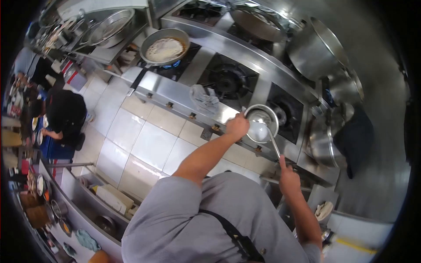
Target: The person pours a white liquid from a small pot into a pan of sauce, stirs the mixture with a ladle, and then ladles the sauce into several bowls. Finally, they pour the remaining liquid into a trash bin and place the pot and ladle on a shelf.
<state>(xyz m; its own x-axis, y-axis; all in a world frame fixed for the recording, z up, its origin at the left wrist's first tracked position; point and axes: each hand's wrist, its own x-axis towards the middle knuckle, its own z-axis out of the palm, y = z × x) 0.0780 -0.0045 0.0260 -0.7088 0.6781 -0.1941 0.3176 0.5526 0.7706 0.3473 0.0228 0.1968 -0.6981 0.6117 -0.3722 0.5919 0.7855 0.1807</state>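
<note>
Co-worker: a person in dark clothes (66, 115) bends at the far left of the frame, beside a counter of small dishes; what their hands hold is too small to tell.
Lower-left counter: a steel shelf (83, 206) runs along the lower left, with pots and bowls on it.
Frying pan: a pan (164, 47) with a pale, flat round of food in it sits over a lit blue flame (172, 65) at upper centre-left of the stove.
Stove: a long steel range (175, 90) crosses the frame from upper left to lower right, with unlit burners in the middle.
Cloth: a crumpled grey rag or bag (204, 100) lies on the stove's front edge, just left of the left hand.
Left hand: the left hand (237, 126) is closed on the rim of a small steel bowl (261, 118), holding it at the stove's front edge near centre frame.
Ladle: the ladle (259, 131) has its cup resting inside the lower part of the bowl, its thin handle slanting down to the right.
Right hand: the right hand (288, 177), right of centre and lower, grips the end of the ladle handle, one finger raised along it.
Large pots: big steel pots (315, 48) and a lidded pot (322, 140) stand at the right.
</note>
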